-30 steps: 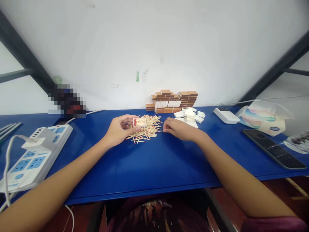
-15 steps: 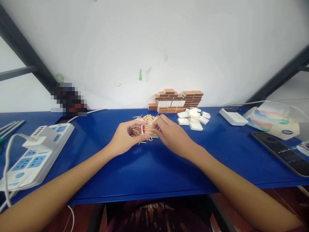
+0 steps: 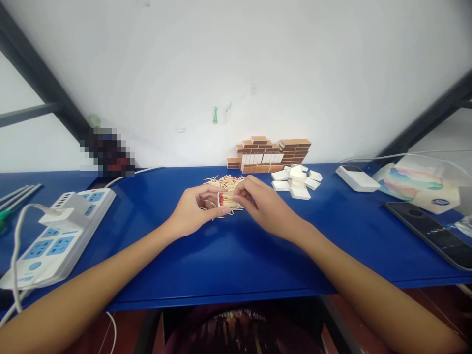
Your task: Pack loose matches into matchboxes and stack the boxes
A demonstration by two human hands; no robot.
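My left hand point(image 3: 195, 207) grips a small white matchbox tray point(image 3: 220, 195) by its sides, thumb in front and fingers behind. Red-headed matches point(image 3: 229, 199) lie in the tray, heads toward the left. My right hand point(image 3: 258, 200) is closed at the tray's right end, thumb and forefinger pinched at the match ends; whether it grips one match or several is hidden. A loose heap of matches point(image 3: 221, 181) spreads on the blue table behind and beneath both hands.
Stacked matchboxes point(image 3: 258, 168) stand against the wall behind. White trays point(image 3: 299, 192) lie piled to the right, with a white device point(image 3: 357, 178), a plastic packet point(image 3: 409, 182) and a phone point(image 3: 429, 231) beyond. A power strip point(image 3: 62, 241) with cables occupies the left.
My right fingers have drawn slightly back from the tray's middle toward its right end, showing more of the matches. My left hand keeps its hold on the tray.
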